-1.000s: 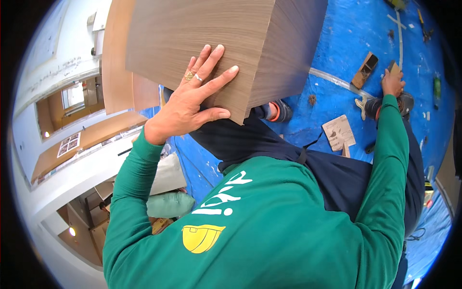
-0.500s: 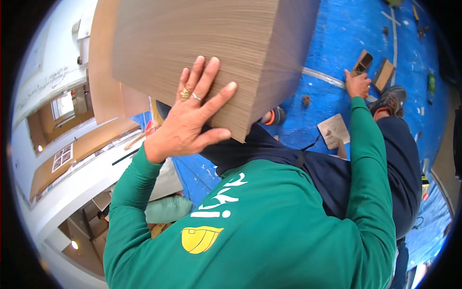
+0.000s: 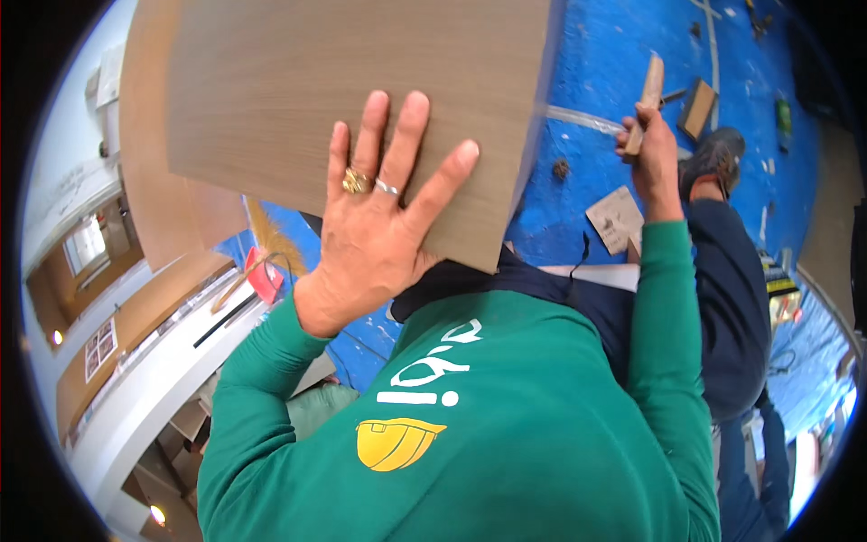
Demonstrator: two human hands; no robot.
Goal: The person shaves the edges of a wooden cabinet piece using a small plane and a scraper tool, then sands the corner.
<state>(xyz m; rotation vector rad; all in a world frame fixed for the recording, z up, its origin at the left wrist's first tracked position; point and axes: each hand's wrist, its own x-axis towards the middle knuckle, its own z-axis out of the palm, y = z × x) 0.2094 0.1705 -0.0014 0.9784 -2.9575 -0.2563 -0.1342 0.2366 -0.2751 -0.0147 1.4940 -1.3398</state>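
Note:
My left hand (image 3: 370,212) lies flat with fingers spread on the face of a large brown wood-grain box-like piece (image 3: 298,99), near its lower corner. It wears a gold ring and a silver ring. My right hand (image 3: 657,158) is closed round a wooden hand plane (image 3: 647,99), raised above the floor and tilted on edge. The palm and fingers hide part of the plane. Just beyond that hand, a second wooden block (image 3: 697,108) with dark sides rests on the blue sheet, beside my shoe (image 3: 715,163).
Blue sheeting (image 3: 605,54) with pale tape covers the floor. A square piece of board (image 3: 616,219) lies near my knee. A green bottle (image 3: 783,124) and a dark clump (image 3: 561,169) are on the sheet. At left are a broom (image 3: 273,237) and a white ledge (image 3: 153,384).
My right hand has picked the hand plane up off the floor and drawn it nearer. The left hand stays spread on the wood-grain piece, and the view has shifted.

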